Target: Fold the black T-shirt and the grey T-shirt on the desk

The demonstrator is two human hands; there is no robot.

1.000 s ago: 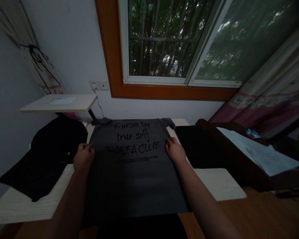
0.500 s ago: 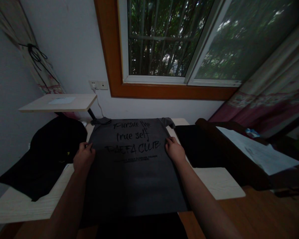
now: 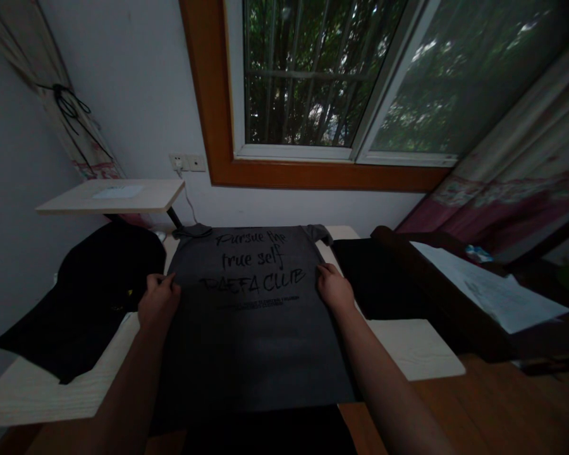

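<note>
A dark grey T-shirt [image 3: 260, 354] with black lettering lies spread on the pale wooden table, its lower end reaching over the near edge. Its short sleeves show at the far corners. My left hand [image 3: 159, 302] pinches the shirt's left side edge, fingers closed. On the opposite side edge, my right hand [image 3: 334, 287] grips the fabric between thumb and fingers. A black garment [image 3: 109, 284] lies just beyond my left hand. To the right of my right hand is a folded black cloth [image 3: 379, 275].
A small raised shelf [image 3: 152, 197] with a paper on it stands at the back left. White sheets [image 3: 488, 291] rest on a dark brown piece of furniture at the right. Behind the table are a wall socket [image 3: 187, 162] and a window [image 3: 322, 76].
Almost nothing differs. My right hand has shifted very slightly right and down along the shirt's edge; my left hand and the shirt stay nearly where they were.
</note>
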